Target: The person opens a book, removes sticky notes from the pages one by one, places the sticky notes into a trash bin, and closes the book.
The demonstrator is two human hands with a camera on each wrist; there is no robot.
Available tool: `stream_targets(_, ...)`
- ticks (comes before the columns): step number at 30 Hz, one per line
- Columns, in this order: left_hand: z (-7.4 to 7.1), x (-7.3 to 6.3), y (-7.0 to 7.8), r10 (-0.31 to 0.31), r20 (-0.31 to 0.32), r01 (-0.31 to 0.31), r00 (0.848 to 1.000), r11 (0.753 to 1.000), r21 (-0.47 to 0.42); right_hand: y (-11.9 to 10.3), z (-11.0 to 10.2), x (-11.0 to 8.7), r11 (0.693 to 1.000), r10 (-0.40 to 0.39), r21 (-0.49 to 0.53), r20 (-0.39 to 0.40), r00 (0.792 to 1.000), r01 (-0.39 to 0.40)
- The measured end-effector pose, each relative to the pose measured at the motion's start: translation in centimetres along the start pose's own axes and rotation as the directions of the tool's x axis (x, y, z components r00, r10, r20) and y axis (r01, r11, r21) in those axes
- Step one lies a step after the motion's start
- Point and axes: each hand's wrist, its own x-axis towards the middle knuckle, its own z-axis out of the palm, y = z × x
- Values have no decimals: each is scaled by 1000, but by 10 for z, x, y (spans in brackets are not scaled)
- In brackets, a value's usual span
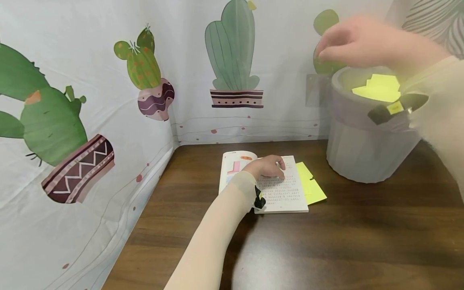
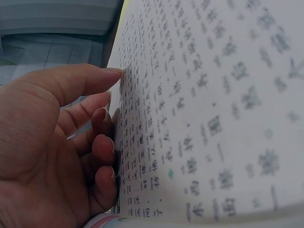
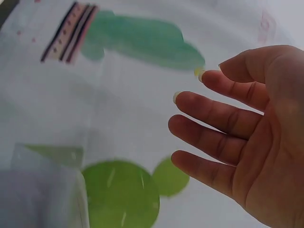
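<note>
The open white-paged book with printed text [image 1: 280, 190] lies flat near the middle of the dark brown wood-grain table [image 1: 174, 225]. Clock positions below take the book as centre, 12 o'clock pointing away from the person.

The bright yellow paper [image 1: 314, 188] protrudes from beneath the book at 3 o'clock. The left hand [image 1: 268, 166] rests on the upper inner part of the right-hand page; its fingers are loosely bent with gaps between them, the tips against the paper, and nothing is visibly gripped.

The pale grey, ribbed round bin [image 1: 362, 151] stands at 2 o'clock, well apart from the book; yellow paper pieces [image 1: 380, 87] show at its mouth. The right hand [image 1: 359, 42] is raised at 1 o'clock, near the bin's mouth, its fingers half-extended, spread and holding nothing.

Recommended practice: apply light, even fingertip pressure beside the spine; hard pressure would likely crease the page or drag the book. Maintain clearance between right wrist and bin rim, as contact could tip the bin. Beyond, at 12 o'clock, hangs the white cactus-print cloth [image 1: 286, 52].
</note>
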Motion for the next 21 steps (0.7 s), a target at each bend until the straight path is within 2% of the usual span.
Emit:
stream_targets(4, -1, 1, 0, 2, 4, -1, 1000, 1000, -16, -27, 19, -14, 992, -121, -25, 2, 993, 121)
stream_targets(6, 0, 1, -1, 1, 7, -1, 1000, 1000, -31, -38, 29, -23, 984, -177, 5, -1, 984, 177)
stream_targets(9, 1, 2, -1, -8, 18, 9, 1000, 999, -45, -52, 43, -39, 974, -218, 62, 34, 975, 216)
stream_targets(16, 5, 2, -1, -7, 11, 8, 1000, 998, -55, -65, 78, -62, 964, -246, 137, 154, 957, 226)
stream_targets(21, 3, 2, -2, 6, 13, -5, 1000, 999, -49, -65, 111, -70, 949, -280, 217, 237, 930, 231)
